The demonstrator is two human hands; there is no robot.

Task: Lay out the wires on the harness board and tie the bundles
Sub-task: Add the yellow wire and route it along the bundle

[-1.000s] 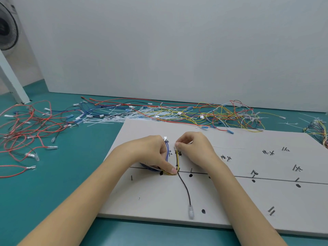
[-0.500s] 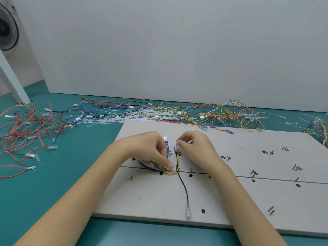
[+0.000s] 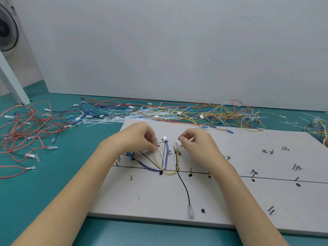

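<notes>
My hands have come apart since a second ago: they were knuckle to knuckle over the bend point, now there's a gap and the routed wires show between them. Left hand (image 3: 136, 139) is lifted off the junction, grip pinching the upper end of the yellow wire (image 3: 156, 159) with fingertips, looks like the white wire (image 3: 160, 155) runs up there too, can't tell if it's in the pinch. Right hand (image 3: 198, 146) is pulled right, grip curled on a thin white cable tie (image 3: 191, 139) whose tip pokes out past the knuckles. The wire bundle (image 3: 164, 164) of blue, white, yellow fans down to the pin by the black dot (image 3: 161, 173) on the drawn line; the yellow loops under and climbs to the next pin with the black wire (image 3: 184, 189), which trails toward me to a clear terminal (image 3: 190, 212) near the board's front edge. Reads as layout of this cluster about done, tie ready, so bundling looks next; nothing tied yet as far as I see. The harness board (image 3: 248, 201) has bare room right and front; its left edge sits just under my left forearm. Loose wire pile (image 3: 177, 112) crowds the back edge, touching it, red wires (image 3: 23, 135) well off left on the table (image 3: 53, 183). Small upright pins near the line could snag a sleeve or tie.
</notes>
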